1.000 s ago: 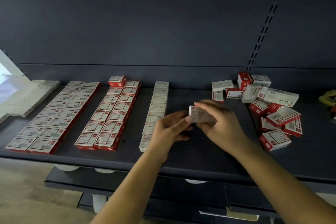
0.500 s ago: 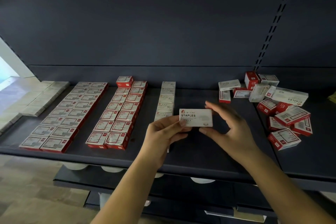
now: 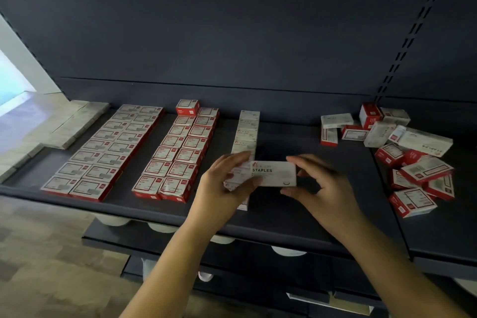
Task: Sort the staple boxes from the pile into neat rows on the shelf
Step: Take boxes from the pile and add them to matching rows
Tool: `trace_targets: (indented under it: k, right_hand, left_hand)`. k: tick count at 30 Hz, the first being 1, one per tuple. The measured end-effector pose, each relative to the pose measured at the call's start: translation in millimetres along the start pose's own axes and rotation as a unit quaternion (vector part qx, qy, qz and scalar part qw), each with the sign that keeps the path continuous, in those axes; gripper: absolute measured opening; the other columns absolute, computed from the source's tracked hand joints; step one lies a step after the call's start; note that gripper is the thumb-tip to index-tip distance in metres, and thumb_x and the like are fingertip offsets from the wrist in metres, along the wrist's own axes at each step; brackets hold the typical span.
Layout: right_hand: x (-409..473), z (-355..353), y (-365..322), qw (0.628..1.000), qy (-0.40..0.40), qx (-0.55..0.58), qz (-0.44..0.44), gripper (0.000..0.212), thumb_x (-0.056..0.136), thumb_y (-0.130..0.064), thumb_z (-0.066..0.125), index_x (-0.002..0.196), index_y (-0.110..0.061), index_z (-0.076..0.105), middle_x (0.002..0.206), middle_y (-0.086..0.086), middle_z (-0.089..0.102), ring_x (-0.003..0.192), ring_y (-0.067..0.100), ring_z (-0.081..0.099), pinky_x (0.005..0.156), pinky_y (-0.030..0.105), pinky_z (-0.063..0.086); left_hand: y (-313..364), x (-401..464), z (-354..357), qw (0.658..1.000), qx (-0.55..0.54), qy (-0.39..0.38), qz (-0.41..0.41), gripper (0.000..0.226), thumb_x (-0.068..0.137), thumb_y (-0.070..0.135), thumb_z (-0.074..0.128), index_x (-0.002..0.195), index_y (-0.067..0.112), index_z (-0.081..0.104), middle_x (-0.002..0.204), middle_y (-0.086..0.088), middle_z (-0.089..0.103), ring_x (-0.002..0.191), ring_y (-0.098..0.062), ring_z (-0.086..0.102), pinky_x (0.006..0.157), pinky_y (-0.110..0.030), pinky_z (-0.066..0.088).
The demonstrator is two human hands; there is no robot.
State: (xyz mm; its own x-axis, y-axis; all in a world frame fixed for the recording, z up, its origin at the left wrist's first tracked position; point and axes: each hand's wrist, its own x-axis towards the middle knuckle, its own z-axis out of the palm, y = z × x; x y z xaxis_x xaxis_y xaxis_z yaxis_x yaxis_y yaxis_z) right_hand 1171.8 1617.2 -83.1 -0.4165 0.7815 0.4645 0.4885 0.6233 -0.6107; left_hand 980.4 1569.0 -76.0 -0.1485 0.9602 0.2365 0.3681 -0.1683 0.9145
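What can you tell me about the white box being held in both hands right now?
The white box is a flat rectangular carton, cardboard by the look, printed "STAPLES" in dark letters under a small red logo, with a small curved mark near its lower right corner. It looks closed and is held with its broad face toward the camera, long side level, above the shelf, just right of the white row. The left hand grips its left end, the right hand pinches its right end.

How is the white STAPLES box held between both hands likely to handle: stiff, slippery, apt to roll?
The white STAPLES box probably handles as stiff: it keeps flat faces and straight edges while the left hand and right hand pinch its ends. Its flat, rectangular shape should not roll. Its faint sheen suggests a smooth, possibly slightly slippery surface.
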Motion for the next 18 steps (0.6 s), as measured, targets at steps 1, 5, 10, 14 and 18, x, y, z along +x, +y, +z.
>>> trace_targets:
  k: [1, 5, 10, 14, 18]
  right_hand:
    - [1.6, 2.4, -4.1, 1.000, -0.009, -0.007, -0.008, 0.054, 0.067, -0.025, 0.073, 0.116, -0.006, 0.062, 0.108, -0.005, 0.057, 0.090, 0.002, 0.052, 0.082, 0.001, 0.039]
    - [8.3, 16.4, -22.6, 0.999, -0.049, -0.004, -0.024, 0.055, 0.069, -0.039, 0.066, 0.112, -0.005, 0.064, 0.107, -0.009, 0.056, 0.090, 0.003, 0.049, 0.083, 0.003, 0.038]
    - [17.1, 40.5, -41.3, 0.996, -0.082, -0.018, -0.024, 0.055, 0.071, -0.045, 0.059, 0.109, -0.006, 0.066, 0.104, -0.003, 0.062, 0.091, 0.007, 0.050, 0.081, 0.014, 0.040]
    - [29.5, 69.0, -67.2, 0.995, -0.087, -0.028, -0.031, 0.055, 0.071, -0.045, 0.057, 0.104, -0.003, 0.066, 0.101, -0.004, 0.059, 0.091, 0.008, 0.049, 0.086, 0.011, 0.036]
    - [49.2, 102.5, -96.3, 0.994, -0.098, -0.028, -0.041, 0.052, 0.071, -0.050, 0.057, 0.110, -0.016, 0.058, 0.103, -0.009, 0.052, 0.092, 0.009, 0.049, 0.084, 0.014, 0.037]
  left_hand:
    - [-1.1, -0.4, -6.0, 0.996, 0.073, -0.023, 0.055, 0.044, 0.079, 0.021, 0.073, 0.118, 0.030, 0.056, 0.121, 0.018, 0.052, 0.116, 0.000, 0.049, 0.092, -0.013, 0.044]
    - [-5.7, -2.6, -25.7, 0.954, 0.214, -0.106, 0.182, 0.055, 0.076, 0.042, 0.058, 0.125, 0.018, 0.058, 0.127, 0.008, 0.053, 0.126, -0.006, 0.035, 0.104, -0.011, 0.030]
    - [-20.9, -3.9, -49.8, 0.918, 0.300, -0.067, 0.249, 0.050, 0.072, 0.032, 0.066, 0.118, 0.014, 0.063, 0.118, -0.002, 0.061, 0.117, -0.020, 0.046, 0.094, -0.041, 0.048]
    - [-27.2, -3.3, -78.6, 0.906, 0.307, -0.066, 0.282, 0.044, 0.067, 0.015, 0.076, 0.109, 0.008, 0.067, 0.110, -0.006, 0.062, 0.106, -0.022, 0.051, 0.080, -0.042, 0.054]
    - [-38.3, -1.0, -122.2, 0.895, 0.323, -0.066, 0.302, 0.035, 0.073, 0.019, 0.060, 0.103, 0.003, 0.068, 0.102, -0.007, 0.061, 0.097, -0.021, 0.051, 0.066, -0.039, 0.056]
